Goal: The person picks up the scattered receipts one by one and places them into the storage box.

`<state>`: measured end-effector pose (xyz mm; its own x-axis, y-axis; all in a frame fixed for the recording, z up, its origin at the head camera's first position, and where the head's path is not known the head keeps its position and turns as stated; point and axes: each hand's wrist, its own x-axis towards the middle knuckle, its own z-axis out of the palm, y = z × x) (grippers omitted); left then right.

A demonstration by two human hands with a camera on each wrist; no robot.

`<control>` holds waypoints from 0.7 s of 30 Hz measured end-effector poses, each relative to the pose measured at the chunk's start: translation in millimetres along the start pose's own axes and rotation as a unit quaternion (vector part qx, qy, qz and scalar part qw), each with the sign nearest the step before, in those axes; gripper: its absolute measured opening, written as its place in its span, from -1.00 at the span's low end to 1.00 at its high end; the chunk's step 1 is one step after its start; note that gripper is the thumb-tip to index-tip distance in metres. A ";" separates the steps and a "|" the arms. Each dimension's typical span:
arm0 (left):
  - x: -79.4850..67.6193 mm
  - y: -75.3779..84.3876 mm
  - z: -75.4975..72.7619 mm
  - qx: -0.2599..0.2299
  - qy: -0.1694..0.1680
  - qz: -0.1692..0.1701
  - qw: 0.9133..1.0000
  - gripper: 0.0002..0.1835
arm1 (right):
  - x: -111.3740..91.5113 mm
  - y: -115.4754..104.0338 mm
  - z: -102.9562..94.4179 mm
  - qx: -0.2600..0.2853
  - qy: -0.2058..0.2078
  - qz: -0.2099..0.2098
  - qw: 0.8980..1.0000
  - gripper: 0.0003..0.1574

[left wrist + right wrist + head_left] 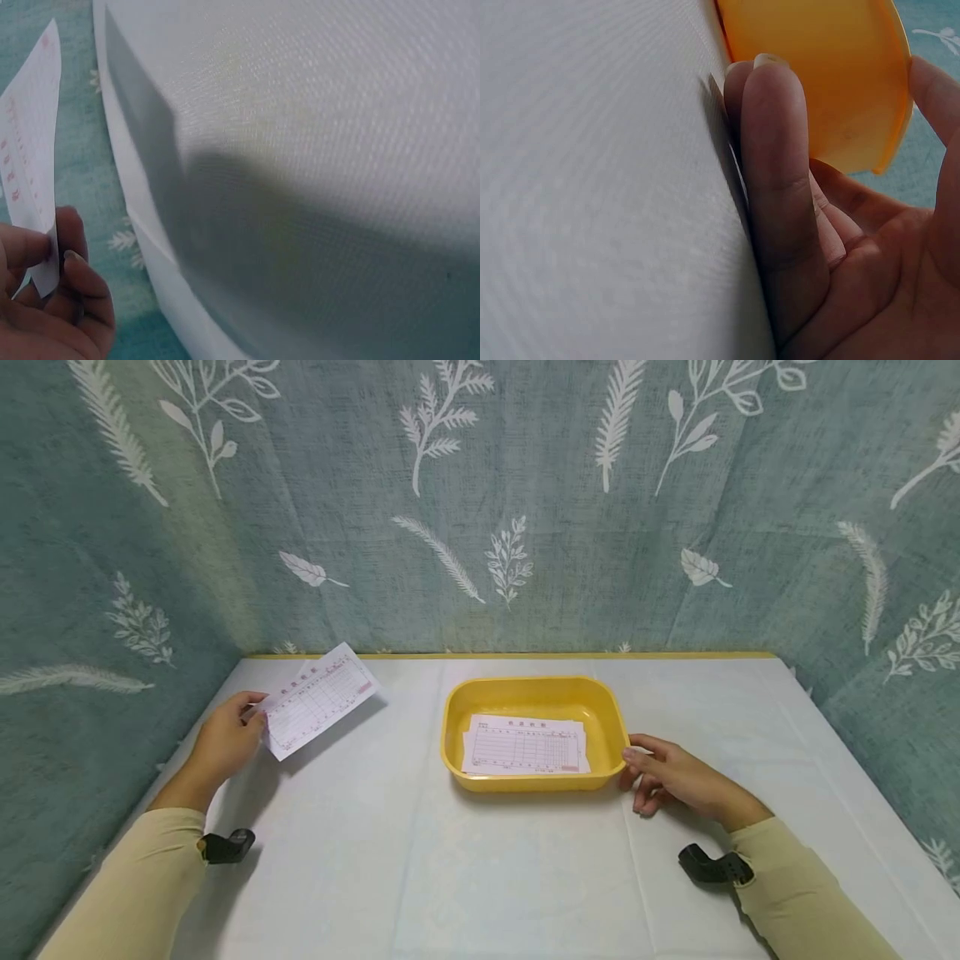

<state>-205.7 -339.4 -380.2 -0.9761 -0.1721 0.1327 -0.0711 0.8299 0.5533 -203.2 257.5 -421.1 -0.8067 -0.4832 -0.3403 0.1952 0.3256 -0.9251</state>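
Observation:
On the left, the left hand (228, 735) pinches a printed paper form (318, 702) by its lower left edge, raised above the white table. A corner showing behind it suggests a second sheet. In the left wrist view the form (34, 142) stands nearly edge-on between thumb and fingers. A yellow tray (536, 783) sits near the table's middle, with several similar forms (525, 747) lying flat inside. The right hand (678, 781) touches the tray's right end. In the right wrist view its thumb meets the rim, while other fingers (776, 165) extend loosely beside the tray (840, 105).
A white cloth covers the table (480, 877). Leaf-patterned green fabric (480, 552) rises behind and along both sides, with a yellow strip (420, 656) at the back edge. Black straps (225, 846) sit on both wrists.

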 end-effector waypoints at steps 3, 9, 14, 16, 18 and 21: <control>-1.3 1.0 -2.2 -0.007 -0.007 0.003 1.000 -0.61 | 0.6 1.5 -0.1 0.001 -0.002 0.003 1.000 -0.11; -0.6 6.1 -3.7 -0.016 0.000 0.015 1.000 -0.63 | 2.9 3.9 -1.2 -0.002 0.000 -0.007 1.000 -0.16; 0.5 13.6 -2.1 -0.008 0.000 0.024 1.000 -0.64 | 2.8 4.9 -1.7 -0.003 -0.001 -0.007 1.000 -0.15; 0.4 16.4 -1.8 -0.005 0.001 0.025 1.000 -0.64 | 2.6 4.7 -1.8 -0.003 -0.001 -0.006 1.000 -0.16; 0.3 18.7 -1.4 -0.008 -0.001 0.020 1.000 -0.64 | 2.5 4.0 -1.3 -0.003 -0.001 -0.009 1.000 -0.16; -0.2 20.7 -0.8 -0.010 0.000 0.018 1.000 -0.64 | 2.7 2.9 -0.1 -0.002 -0.006 -0.011 1.000 -0.16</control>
<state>-206.8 -322.6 -368.1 -0.9780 -0.1421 0.1527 -0.0316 0.8246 0.5648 -204.9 257.2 -424.7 -0.8041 -0.4993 -0.3226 0.1759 0.3185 -0.9315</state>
